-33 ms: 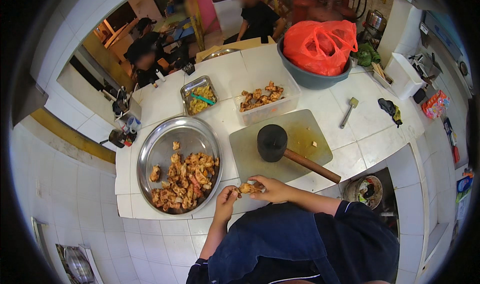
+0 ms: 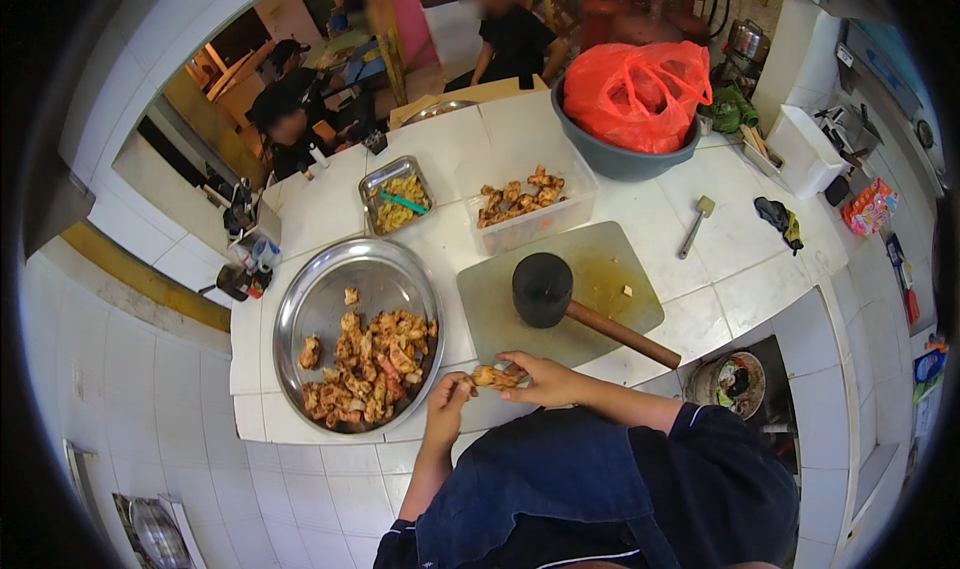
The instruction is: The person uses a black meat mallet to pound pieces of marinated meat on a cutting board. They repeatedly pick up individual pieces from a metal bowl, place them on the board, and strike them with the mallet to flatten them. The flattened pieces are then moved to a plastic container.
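Just in front of my body, both hands hold a small browned piece of chicken (image 2: pixel 494 377) between them. My left hand (image 2: pixel 447 403) pinches its left end, and my right hand (image 2: pixel 538 381) grips its right end with the fingers bent round it. To the left lies a large round steel tray (image 2: pixel 320 279) with a heap of browned chicken pieces (image 2: pixel 370 364), a few of them apart from the heap. Beyond my right hand, a black-headed mallet (image 2: pixel 542 291) with a wooden handle rests on a greenish cutting board (image 2: pixel 612 254), its handle reaching past the board's near right edge.
Farther back stand a clear plastic container (image 2: pixel 540 224) of browned chicken and a small metal tray (image 2: pixel 368 184) with yellowish food and a green utensil. A grey tub (image 2: pixel 625 164) holds a red plastic bag (image 2: pixel 640 99). A brush (image 2: pixel 696 227) lies to the right. Other people sit beyond the counter.
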`<state>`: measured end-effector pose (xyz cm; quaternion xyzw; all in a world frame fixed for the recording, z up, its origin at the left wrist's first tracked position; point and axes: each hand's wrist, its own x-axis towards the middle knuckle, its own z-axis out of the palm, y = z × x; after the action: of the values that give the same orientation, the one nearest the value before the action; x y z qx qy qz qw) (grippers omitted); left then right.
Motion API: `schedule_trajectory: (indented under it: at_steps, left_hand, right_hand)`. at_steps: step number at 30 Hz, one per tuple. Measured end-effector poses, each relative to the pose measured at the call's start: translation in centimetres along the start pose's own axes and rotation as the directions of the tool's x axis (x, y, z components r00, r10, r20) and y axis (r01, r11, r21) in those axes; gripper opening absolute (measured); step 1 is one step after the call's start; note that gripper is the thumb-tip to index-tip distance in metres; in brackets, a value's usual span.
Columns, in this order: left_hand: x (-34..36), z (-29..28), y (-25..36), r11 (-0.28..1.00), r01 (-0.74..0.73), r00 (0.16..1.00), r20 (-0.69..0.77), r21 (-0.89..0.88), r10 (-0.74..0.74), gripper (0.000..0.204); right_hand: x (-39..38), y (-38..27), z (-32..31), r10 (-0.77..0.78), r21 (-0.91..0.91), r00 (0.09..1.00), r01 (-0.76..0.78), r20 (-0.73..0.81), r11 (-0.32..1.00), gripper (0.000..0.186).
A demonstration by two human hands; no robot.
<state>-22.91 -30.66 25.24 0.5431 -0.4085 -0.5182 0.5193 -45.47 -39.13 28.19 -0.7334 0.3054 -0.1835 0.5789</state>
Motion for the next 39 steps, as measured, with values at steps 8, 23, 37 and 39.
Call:
schedule_trajectory:
  at_steps: [8, 23, 37, 39]
  left_hand:
    - [2.0, -8.8, 6.7, 0.937, -0.143, 0.911, -0.327, 0.319, 0.251, 0.014]
    - [-0.7, -1.9, -1.5, 0.965, 0.205, 0.952, -0.196, -0.166, -0.236, 0.013]
    - [3.9, 1.6, -0.5, 0.974, 0.205, 0.977, -0.071, 0.092, -0.199, 0.018]
    - [4.8, 1.4, -1.4, 0.98, 0.184, 0.982, -0.048, 0.082, -0.18, 0.018]
  right_hand:
    - [3.0, -4.6, -4.8, 0.04, 0.129, 0.999, -0.044, 0.034, 0.991, 0.089]
    - [7.6, -5.5, -4.1, 0.221, 0.137, 0.974, -0.226, 0.052, 0.964, 0.055]
    - [-4.5, 5.9, -12.3, 0.134, -0.507, 0.926, -0.311, -0.354, 0.804, 0.046]
    - [-4.3, 6.1, -12.3, 0.238, -0.399, 0.912, -0.366, -0.334, 0.841, 0.045]
